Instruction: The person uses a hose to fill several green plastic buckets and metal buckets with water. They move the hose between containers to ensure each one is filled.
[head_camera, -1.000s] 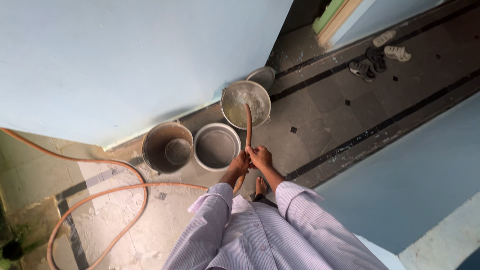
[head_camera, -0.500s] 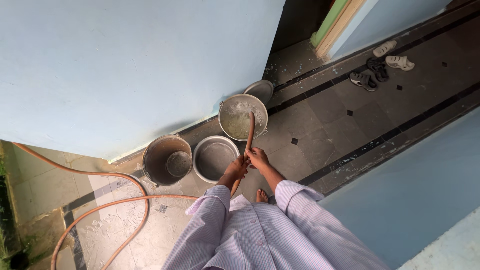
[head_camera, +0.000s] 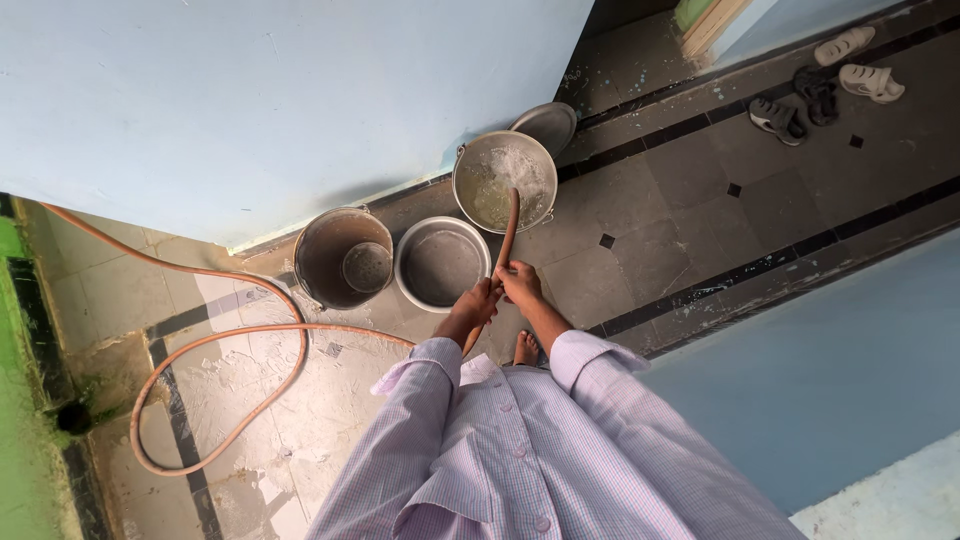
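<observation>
The orange hose (head_camera: 507, 235) loops across the floor. Its end hangs over the water-filled metal pot (head_camera: 503, 182).

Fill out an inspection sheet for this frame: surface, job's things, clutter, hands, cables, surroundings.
Surface: tiled floor, grey with dark bands, pale stains near the hose loop.
Job's things: orange hose pointing into a metal pot with frothy water.
Clutter: empty pan, dark bucket, lid, sandals.
Hands: left hand and right hand both grip the hose.
Cables: nothing seen.
Surroundings: pale blue wall.
</observation>
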